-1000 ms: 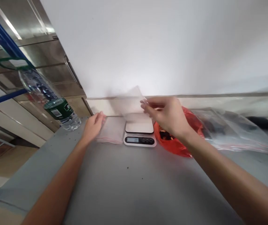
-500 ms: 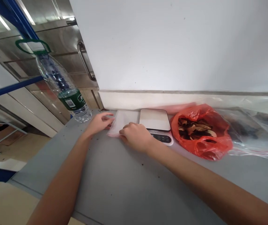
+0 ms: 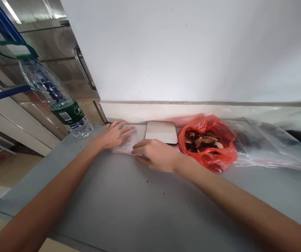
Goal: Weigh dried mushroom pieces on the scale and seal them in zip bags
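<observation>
A flat stack of clear zip bags lies on the grey table against the wall. My left hand rests on the left part of the bags with its fingers spread. Beside their front right corner is my right hand, thumb and fingers apart, with nothing visible between them. A kitchen scale with a pale square plate sits just right of the bags; my right hand and wrist hide its control panel. Right of the scale, a red plastic bag stands open, with dried brown slices inside.
A large water bottle with a green handle stands at the table's back left corner. Larger clear bags with dark contents lie at the right. The white wall bounds the back of the grey table, where dark crumbs are scattered.
My left hand has moved onto the bags and spread its fingers. The right hand's pinch at the bags' front edge has loosened. The whole view has shifted rightward.
</observation>
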Demonstrator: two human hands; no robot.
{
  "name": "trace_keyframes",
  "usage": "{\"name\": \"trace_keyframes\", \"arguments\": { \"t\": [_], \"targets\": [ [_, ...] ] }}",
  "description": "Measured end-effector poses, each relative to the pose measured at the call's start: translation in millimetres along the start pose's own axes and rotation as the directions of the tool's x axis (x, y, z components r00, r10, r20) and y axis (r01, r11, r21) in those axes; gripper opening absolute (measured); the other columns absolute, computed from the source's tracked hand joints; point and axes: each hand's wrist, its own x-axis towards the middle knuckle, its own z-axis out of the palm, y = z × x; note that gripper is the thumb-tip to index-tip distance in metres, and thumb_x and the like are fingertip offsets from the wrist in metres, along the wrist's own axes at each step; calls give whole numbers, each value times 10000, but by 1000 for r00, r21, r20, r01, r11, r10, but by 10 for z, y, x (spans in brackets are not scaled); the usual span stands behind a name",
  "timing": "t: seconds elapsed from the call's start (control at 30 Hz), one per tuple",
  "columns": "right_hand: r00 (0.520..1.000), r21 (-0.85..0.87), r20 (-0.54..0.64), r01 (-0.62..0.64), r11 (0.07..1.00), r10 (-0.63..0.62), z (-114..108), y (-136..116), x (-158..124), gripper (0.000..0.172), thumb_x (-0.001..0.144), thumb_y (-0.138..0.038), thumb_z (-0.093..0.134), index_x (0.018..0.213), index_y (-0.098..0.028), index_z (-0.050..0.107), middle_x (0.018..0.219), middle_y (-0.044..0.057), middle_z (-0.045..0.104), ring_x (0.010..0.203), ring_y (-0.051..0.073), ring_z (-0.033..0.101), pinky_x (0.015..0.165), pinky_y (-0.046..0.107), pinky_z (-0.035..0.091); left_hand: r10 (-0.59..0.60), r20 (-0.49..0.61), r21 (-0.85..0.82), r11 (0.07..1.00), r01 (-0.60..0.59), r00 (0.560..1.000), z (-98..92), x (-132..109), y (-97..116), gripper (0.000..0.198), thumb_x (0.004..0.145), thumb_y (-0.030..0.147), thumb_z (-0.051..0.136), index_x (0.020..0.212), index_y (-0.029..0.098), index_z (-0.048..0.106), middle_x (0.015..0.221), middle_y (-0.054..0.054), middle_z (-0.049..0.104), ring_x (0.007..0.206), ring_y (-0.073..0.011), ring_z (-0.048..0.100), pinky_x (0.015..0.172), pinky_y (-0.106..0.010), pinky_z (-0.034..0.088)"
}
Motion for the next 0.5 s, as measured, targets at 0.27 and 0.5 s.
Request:
{"name": "trace_keyframes", "arguments": {
  "t": [0.27,0.5],
  "targets": [
    [786,122,-183,-578,807,591,-682,454,-901,247,936,-318,536,854,-238,755,930,58,800,828,241,705,690,328,486,238,-144,-21,970,-243,961,-204,176,874,488,1046,389,371,1400,238,670,1339,-121,692,1293,-329,554,1133,-491,412],
    [767,51,39,-641,766,640,-668,844,-1222,193,878,-341,585,844,-251,752,886,48,798,781,250,710,606,319,458,313,14,-125,943,-309,950,57,587,1715,467,1062,258,363,1445,205,624,1551,-119,567,1474,-309,434,1202,-471,359]
  ]
}}
